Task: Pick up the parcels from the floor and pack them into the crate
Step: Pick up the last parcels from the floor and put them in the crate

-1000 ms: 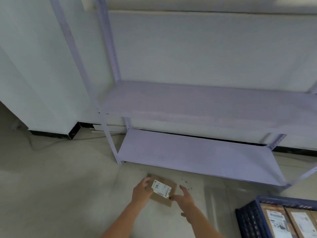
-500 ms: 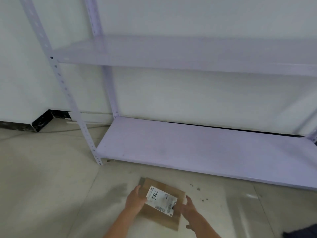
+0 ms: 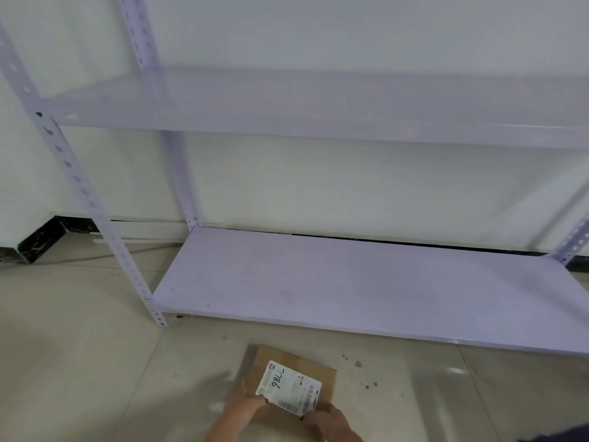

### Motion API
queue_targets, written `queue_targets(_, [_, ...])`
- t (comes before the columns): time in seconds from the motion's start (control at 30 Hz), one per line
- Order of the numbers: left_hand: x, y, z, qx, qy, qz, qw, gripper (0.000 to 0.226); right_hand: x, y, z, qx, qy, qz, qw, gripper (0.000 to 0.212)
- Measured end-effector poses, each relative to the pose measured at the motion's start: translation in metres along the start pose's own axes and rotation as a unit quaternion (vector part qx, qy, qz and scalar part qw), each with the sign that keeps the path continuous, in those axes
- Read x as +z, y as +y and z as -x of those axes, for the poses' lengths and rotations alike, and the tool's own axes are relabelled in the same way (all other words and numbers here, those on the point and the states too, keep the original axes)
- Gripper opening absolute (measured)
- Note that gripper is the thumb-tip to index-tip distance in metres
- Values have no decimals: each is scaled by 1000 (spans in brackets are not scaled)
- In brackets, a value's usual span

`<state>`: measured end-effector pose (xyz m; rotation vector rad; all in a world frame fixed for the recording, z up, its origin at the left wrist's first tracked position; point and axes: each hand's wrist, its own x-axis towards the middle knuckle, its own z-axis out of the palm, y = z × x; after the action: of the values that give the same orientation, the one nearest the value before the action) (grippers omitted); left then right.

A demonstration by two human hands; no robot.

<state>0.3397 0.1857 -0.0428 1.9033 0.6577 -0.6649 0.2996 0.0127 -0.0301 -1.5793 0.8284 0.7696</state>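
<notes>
Head view: a flat, rectangular brown cardboard parcel (image 3: 296, 387) sits low in the centre of the frame, with a white printed label (image 3: 288, 390) stuck on its top face, handwritten digits and a barcode on it. The left hand (image 3: 244, 401) grips the parcel's left edge, fingertips curled onto the top near the label. The right hand (image 3: 325, 421) holds the near right corner, fingers bent over the cardboard. Whether the parcel is clear of the floor (image 3: 79, 362) cannot be told. The floor is smooth pale tile with a few dark specks right of the parcel and broad bare room to the left. Just beyond the parcel's far edge runs the front lip of a matte lilac metal shelf (image 3: 366, 288), borne on perforated angle posts, a second board above.
</notes>
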Motion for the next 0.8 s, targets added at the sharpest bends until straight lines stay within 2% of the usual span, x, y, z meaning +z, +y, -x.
queue_targets(0.03, [-2, 6, 8, 6, -11, 13, 1000, 91, 0, 1, -1, 5, 28, -14, 1000, 54])
queue_targets(0.13, [-10, 18, 29, 8, -7, 21, 1000, 90, -5, -8, 23, -5, 46, -15, 999, 54])
queue_targets(0.27, [-43, 75, 102, 48, -12, 20, 999, 57, -16, -54, 105, -31, 53, -27, 998, 49])
queue_targets(0.4, [-79, 134, 170, 75, -6, 17, 997, 65, -38, -103, 190, -59, 65, -46, 995, 48])
queue_targets(0.5, [-106, 188, 232, 71, -21, 2, 997, 80, -57, -144, 264, -76, 70, -61, 993, 58])
queue_targets(0.67, [-150, 307, 361, 120, -9, -33, 992, 81, -109, -225, 423, -122, 94, -83, 985, 55])
queue_targets(0.8, [-167, 402, 481, 172, -10, -46, 984, 51, -169, -281, 546, -151, 137, -70, 977, 59])
